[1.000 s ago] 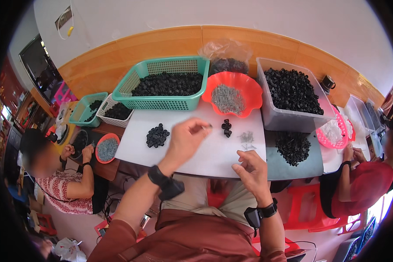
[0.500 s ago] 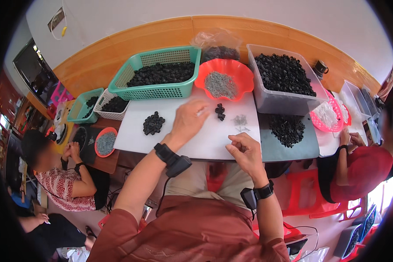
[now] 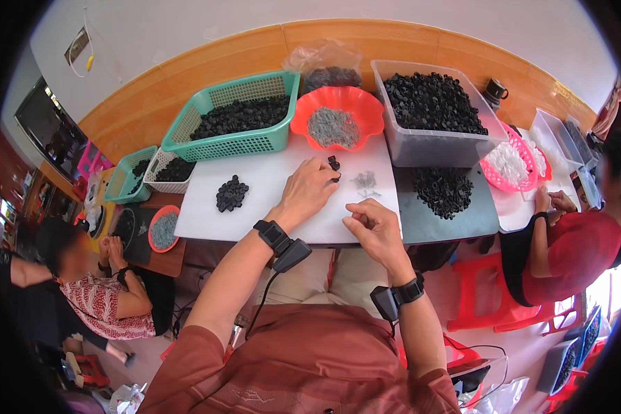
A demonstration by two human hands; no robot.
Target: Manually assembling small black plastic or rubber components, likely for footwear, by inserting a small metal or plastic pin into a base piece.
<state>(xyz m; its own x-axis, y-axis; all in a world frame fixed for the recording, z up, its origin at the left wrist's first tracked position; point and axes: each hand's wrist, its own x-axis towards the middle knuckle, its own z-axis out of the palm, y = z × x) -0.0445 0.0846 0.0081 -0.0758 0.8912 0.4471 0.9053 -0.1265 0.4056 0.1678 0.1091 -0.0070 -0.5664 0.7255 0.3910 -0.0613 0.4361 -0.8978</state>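
Observation:
On the white board (image 3: 255, 215), my left hand (image 3: 309, 188) reaches over a few small black plastic parts (image 3: 333, 163). Its fingers are bent together, with a black part at the tips; the rest of that group is hidden beneath. My right hand (image 3: 378, 233) hovers at the board's front edge, fingers curled and thumb near the index finger. Whatever it holds is too small or hidden to make out. Between the hands and the back lies a little heap of silvery pins or screws (image 3: 364, 181). Left of my left hand sits a pile of black parts (image 3: 232, 193).
Along the back stand a green basket (image 3: 238, 143) of black parts, a red bowl (image 3: 338, 142) of metal pieces and a clear plastic bin (image 3: 438, 147) of black parts. Loose black parts (image 3: 443, 193) lie on the dark mat at right. Co-workers sit at both sides.
My left hand has come down onto the small group of black parts, now partly covering it. My right hand stays near the front edge, curled. The whole view has shifted slightly.

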